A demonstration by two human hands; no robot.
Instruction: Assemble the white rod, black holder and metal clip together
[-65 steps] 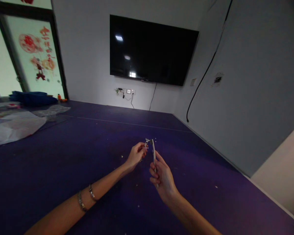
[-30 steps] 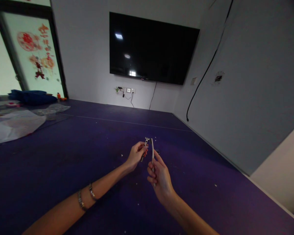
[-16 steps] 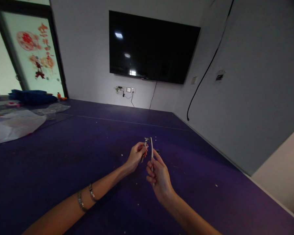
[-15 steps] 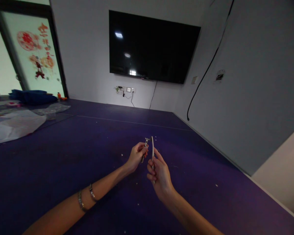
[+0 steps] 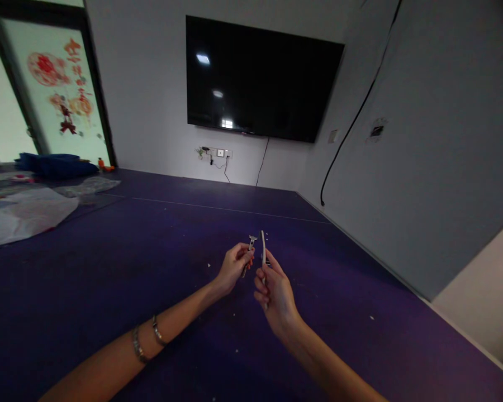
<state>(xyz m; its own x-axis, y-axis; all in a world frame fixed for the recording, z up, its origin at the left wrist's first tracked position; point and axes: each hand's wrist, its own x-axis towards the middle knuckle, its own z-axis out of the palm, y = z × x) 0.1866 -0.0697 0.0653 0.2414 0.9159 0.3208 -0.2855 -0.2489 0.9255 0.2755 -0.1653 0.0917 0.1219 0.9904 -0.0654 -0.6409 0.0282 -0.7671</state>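
Observation:
My left hand [image 5: 235,268] is closed around the handle of a small metal razor [image 5: 251,243], its T-shaped head pointing up. Just right of it, my right hand [image 5: 279,293] grips a slim white toothbrush [image 5: 264,245], held upright. The dark bristles at the brush's top face the razor head, with a narrow gap between them. Fingers cover the lower part of both handles. Both hands are above a dark purple surface [image 5: 151,268].
Small white scraps are scattered on the purple surface. At the left lie a white plastic sheet [image 5: 33,215], clear wrapping [image 5: 92,186] and a dark blue cloth bundle [image 5: 56,165]. A black cable [image 5: 352,123] hangs along the right wall; a television [image 5: 260,78] is mounted ahead.
My right hand has shifted slightly right and up with the toothbrush, widening the gap to the razor head. My left hand has stayed almost still.

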